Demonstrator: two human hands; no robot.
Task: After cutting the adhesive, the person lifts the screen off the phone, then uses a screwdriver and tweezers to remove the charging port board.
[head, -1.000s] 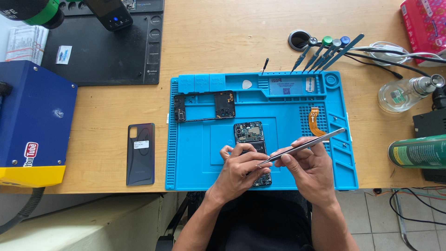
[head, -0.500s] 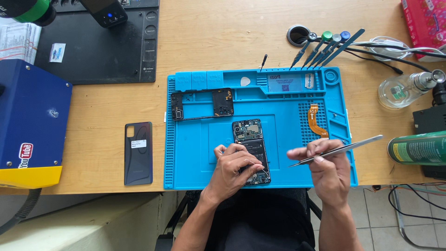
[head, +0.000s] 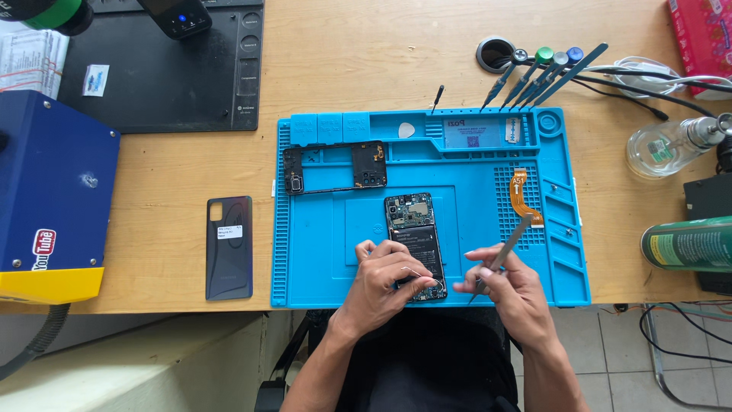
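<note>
Right now everything sits on the wooden desk (head: 381,69), with the blue repair mat (head: 320,252) spread at its near edge. On the mat's middle lies the opened phone (head: 412,229), back cover off and circuitry bare. Left hand (head: 385,286) curls over the phone's lower end, fingers pressing on it. Right hand (head: 507,294), just beside the phone, pinches metal tweezers (head: 509,246), tips angled down toward the mat.

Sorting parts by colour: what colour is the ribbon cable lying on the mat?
Orange, best seen in the head view: the ribbon cable on the blue mat.
</note>
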